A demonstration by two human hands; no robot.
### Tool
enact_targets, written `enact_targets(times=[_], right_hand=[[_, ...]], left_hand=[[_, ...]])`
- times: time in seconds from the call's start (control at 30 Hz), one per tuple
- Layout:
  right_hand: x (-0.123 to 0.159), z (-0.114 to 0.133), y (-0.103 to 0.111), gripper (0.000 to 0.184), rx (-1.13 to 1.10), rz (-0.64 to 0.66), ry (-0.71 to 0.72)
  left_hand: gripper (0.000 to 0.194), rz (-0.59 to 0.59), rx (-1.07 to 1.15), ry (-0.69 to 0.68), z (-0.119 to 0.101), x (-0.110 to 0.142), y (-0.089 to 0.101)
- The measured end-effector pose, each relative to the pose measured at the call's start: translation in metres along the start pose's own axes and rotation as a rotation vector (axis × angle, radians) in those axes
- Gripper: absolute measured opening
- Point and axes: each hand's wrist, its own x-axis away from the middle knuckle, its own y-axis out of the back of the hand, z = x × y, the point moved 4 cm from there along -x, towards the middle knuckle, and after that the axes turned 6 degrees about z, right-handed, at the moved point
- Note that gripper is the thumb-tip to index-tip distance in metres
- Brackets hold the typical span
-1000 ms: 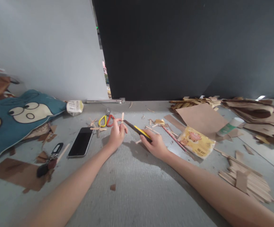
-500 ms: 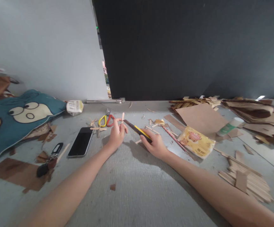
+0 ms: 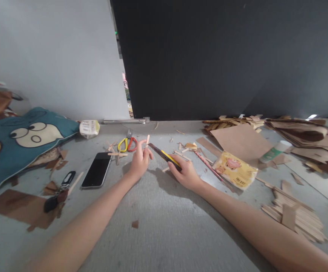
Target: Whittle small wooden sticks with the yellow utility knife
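Note:
Between its fingers my left hand [image 3: 140, 160] pinches a wooden craft stick [image 3: 148, 140], whose upper end sticks up past the fingertips. My right hand [image 3: 187, 173] is closed round a yellow-and-black utility knife [image 3: 170, 159]. The knife's blade points up and left, its tip close to the stick; whether the two touch I cannot tell. Just beyond my left hand lies a tool with yellow and red handles [image 3: 122, 145]. Several loose craft sticks [image 3: 117, 154] lie beside it, some crossed over each other.
A phone [image 3: 96, 170] and a key fob [image 3: 55, 199] lie to the left, near a blue cushion [image 3: 25, 139]. On the right are a yellow tissue pack [image 3: 236, 170], a glue stick [image 3: 275, 152], cardboard sheets [image 3: 239, 140] and a pile of craft sticks [image 3: 296, 215].
The stick in my left hand has tilted very slightly to the right. Both hands keep their holds and stay nearly in place.

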Motion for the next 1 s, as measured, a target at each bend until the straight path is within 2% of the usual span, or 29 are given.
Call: enact_targets(times=[0.3,0.6,0.83,1.0], right_hand=[[0.0002,-0.0020,-0.0012,0.031,0.009,-0.004,-0.009],[-0.0003,-0.0017,-0.0013,0.032,-0.018,0.036,0.003],[-0.0001,-0.0018,-0.0017,0.030,-0.026,0.031,0.000],[-0.0002,-0.0014,-0.0017,0.031,-0.049,0.039,0.001]], left_hand=[[0.030,0.034,0.027,0.006,0.0022,-0.0012,0.0001],[0.041,0.061,-0.111,-0.002,-0.0033,-0.0016,0.0006],[0.046,0.096,-0.012,0.042,-0.0029,-0.0017,-0.0014],[0.046,0.112,-0.025,0.076,-0.0024,-0.0016,-0.0018]])
